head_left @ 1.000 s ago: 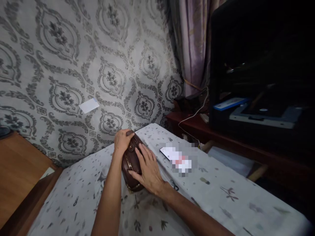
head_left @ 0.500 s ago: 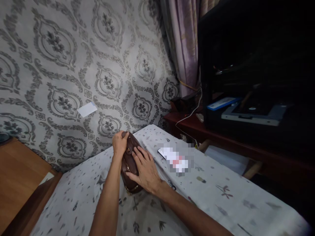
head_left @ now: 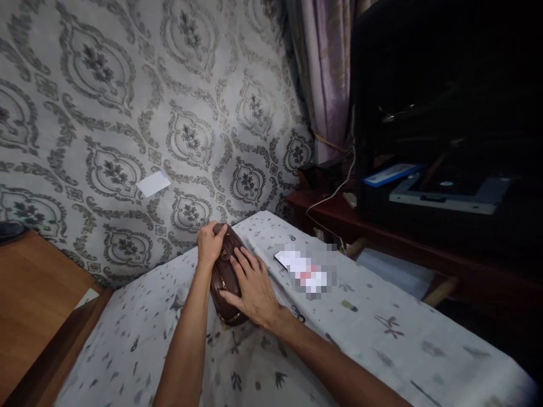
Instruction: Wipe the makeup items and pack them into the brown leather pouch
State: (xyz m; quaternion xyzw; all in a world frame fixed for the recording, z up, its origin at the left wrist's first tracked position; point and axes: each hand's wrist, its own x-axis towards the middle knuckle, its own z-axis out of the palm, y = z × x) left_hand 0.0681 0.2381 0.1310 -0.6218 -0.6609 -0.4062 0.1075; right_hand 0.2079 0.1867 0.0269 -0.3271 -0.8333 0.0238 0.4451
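A brown leather handbag (head_left: 224, 277) with gold-coloured zips and a small round stud lies on the patterned white sheet (head_left: 365, 339). My left hand (head_left: 209, 243) is closed around its far end, the thumb on top and the other fingers partly hidden behind it. Spread over the bag's right side is my right hand (head_left: 253, 285), palm down, with its thumb across the front. Right of the bag, apart from both hands, a phone (head_left: 292, 265) rests on the sheet, its lit screen mostly blurred out.
A wooden cabinet (head_left: 38, 305) borders the sheet at left. To the right stand a dark red shelf (head_left: 331, 212) and a black cabinet holding a blue box (head_left: 392, 174) and a grey device (head_left: 449, 192). A white cable (head_left: 326, 199) hangs near the curtain (head_left: 331, 68).
The view has shifted slightly, so the scene sits a little further right. Both hands keep nearly the same places on the handbag.
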